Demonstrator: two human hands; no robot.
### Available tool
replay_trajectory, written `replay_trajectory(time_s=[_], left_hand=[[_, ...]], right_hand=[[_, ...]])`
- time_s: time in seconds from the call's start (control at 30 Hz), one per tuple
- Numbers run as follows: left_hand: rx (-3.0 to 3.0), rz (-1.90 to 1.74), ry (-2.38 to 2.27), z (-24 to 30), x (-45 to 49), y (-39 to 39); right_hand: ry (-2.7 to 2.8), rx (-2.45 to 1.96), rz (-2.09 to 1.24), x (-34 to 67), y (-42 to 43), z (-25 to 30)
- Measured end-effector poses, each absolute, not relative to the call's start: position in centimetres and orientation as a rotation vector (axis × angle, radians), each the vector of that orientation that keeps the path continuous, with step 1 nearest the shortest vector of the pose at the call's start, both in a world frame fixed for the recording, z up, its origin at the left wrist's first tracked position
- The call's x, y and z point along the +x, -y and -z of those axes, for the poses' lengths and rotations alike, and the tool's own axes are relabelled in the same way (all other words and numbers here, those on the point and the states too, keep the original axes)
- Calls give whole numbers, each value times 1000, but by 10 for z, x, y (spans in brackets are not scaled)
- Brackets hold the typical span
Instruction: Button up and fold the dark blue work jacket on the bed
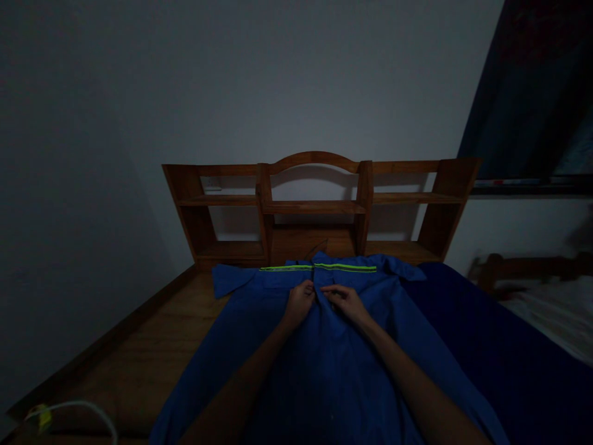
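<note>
A blue work shirt (pixel 324 358) with a bright yellow-green stripe (pixel 345 267) across the chest lies spread flat on a wooden bed base. Both hands rest on its front opening, just below the stripe. My left hand (pixel 300 301) pinches the cloth on the left side of the opening, fingers curled. My right hand (pixel 345 301) grips the cloth on the right side, fingers bent toward the left hand. The two hands nearly touch. The room is dim, so small details such as buttons do not show.
A wooden headboard (pixel 315 207) with open shelves stands behind the shirt. Dark blue bedding (pixel 491 346) lies to the right. Bare wooden boards (pixel 152 346) show at left, with a white cable and yellow clip (pixel 44 417) at the near corner. Another bed (pixel 532 290) stands far right.
</note>
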State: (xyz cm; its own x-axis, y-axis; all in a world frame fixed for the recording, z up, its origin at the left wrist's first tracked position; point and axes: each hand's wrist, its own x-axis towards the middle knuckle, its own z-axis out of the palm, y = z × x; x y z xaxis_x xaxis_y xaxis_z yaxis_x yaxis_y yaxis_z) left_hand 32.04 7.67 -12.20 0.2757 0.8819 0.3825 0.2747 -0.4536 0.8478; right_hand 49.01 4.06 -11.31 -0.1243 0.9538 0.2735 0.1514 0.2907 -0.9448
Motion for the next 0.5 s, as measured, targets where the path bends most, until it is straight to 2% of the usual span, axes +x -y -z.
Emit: replay_trajectory(time_s=[0.5], left_hand=[[1932, -1127, -962, 121, 323, -72]], right_hand=[[1701, -1128, -478, 488, -35, 109]])
